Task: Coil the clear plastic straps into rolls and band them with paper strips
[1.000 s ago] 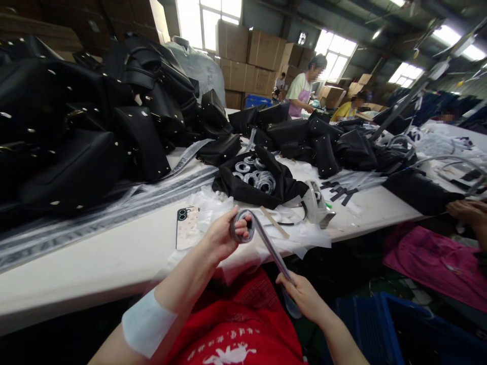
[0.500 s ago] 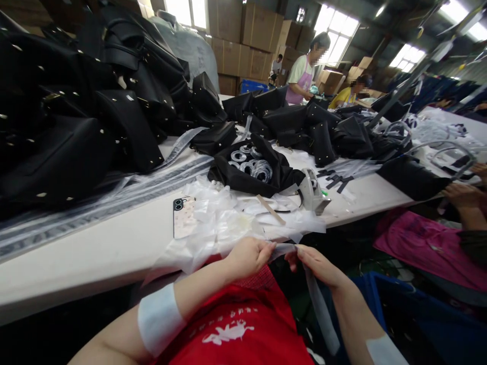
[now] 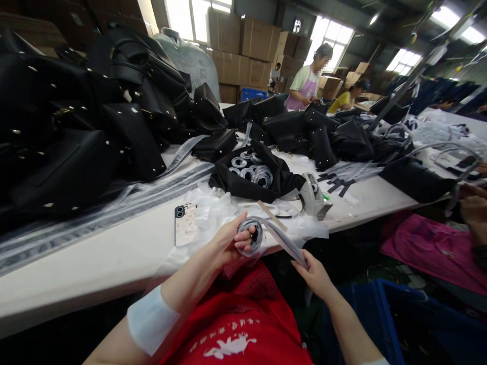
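My left hand [image 3: 231,242] is closed on a grey strap [image 3: 279,237] that is coiled in a loop round its fingers, just in front of the white table's edge [image 3: 114,263]. The free length of the strap runs down to the right into my right hand [image 3: 315,275], which pinches it near my red apron [image 3: 243,324]. Behind my hands lie crumpled clear plastic wrappers [image 3: 220,210] and a phone [image 3: 185,224] face down. Further back an open black bag [image 3: 254,177] holds several rolled grey straps.
Black handbags [image 3: 87,132] are heaped along the left and back of the table. A tape dispenser [image 3: 314,196] stands right of the open bag. Another person's hand [image 3: 474,208] reaches in at the right above pink cloth [image 3: 433,251]. Other people work at the far end. A blue crate [image 3: 380,314] sits below right.
Half a second ago both hands held the strap together low at the table's edge. Now my left hand has risen with the strap looped round its fingers, and my right hand has drawn away lower right.
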Demonstrator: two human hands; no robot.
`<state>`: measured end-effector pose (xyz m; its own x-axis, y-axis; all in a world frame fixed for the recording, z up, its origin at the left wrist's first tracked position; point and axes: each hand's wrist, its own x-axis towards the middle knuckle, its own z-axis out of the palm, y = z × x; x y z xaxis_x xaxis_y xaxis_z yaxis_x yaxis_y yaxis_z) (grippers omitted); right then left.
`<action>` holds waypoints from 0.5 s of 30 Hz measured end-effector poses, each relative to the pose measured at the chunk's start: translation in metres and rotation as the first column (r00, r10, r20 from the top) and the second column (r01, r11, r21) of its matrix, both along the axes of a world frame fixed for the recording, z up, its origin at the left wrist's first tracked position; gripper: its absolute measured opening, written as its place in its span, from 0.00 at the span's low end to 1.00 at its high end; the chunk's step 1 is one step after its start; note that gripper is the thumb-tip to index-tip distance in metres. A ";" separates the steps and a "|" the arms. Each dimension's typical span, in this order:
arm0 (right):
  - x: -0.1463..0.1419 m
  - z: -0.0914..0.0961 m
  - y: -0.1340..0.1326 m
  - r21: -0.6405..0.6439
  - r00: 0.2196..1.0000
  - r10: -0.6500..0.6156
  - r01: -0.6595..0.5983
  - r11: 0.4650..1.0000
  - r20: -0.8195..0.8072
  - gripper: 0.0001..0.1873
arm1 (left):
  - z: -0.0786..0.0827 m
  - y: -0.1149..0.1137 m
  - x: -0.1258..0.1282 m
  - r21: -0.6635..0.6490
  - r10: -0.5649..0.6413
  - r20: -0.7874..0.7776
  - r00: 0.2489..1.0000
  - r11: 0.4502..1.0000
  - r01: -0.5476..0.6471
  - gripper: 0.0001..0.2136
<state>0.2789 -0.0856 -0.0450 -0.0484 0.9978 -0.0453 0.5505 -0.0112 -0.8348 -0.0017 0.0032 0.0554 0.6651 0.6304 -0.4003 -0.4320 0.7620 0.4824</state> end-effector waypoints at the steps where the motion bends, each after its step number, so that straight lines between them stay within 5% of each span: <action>1: -0.002 -0.002 -0.002 -0.012 1.000 0.000 0.000 1.000 0.004 0.19 | 0.005 0.004 -0.004 -0.010 0.070 0.024 0.997 0.998 -0.070 0.28; 6: -0.047 -0.001 -0.023 -0.161 0.970 0.222 -0.236 0.958 -0.098 0.25 | 0.017 0.029 -0.006 0.111 0.462 0.086 0.883 0.876 -0.469 0.21; 9: -0.082 0.021 -0.036 -0.171 0.869 0.355 -0.430 0.886 -0.344 0.25 | 0.001 0.032 0.012 0.486 0.645 -0.060 0.762 0.686 -0.542 0.17; 10: -0.089 0.032 -0.037 -0.154 0.819 0.358 -0.465 0.872 -0.449 0.25 | -0.008 0.028 0.020 0.660 0.686 -0.143 0.713 0.603 -0.448 0.15; 12: -0.092 0.054 -0.033 -0.088 0.727 0.280 -0.423 0.902 -0.627 0.25 | -0.026 0.012 0.034 0.900 0.728 -0.294 0.619 0.429 -0.077 0.12; 15: -0.070 0.077 -0.013 -0.008 0.679 0.095 -0.147 0.989 -0.728 0.24 | -0.043 -0.019 0.047 0.872 0.653 -0.444 0.613 0.159 0.462 0.11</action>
<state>0.2085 -0.0990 0.0322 -0.2121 0.9772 -0.0042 -0.2255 -0.0532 -0.9728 0.0453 -0.0160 0.0128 0.4430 0.8311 0.3362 0.3963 -0.5179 0.7581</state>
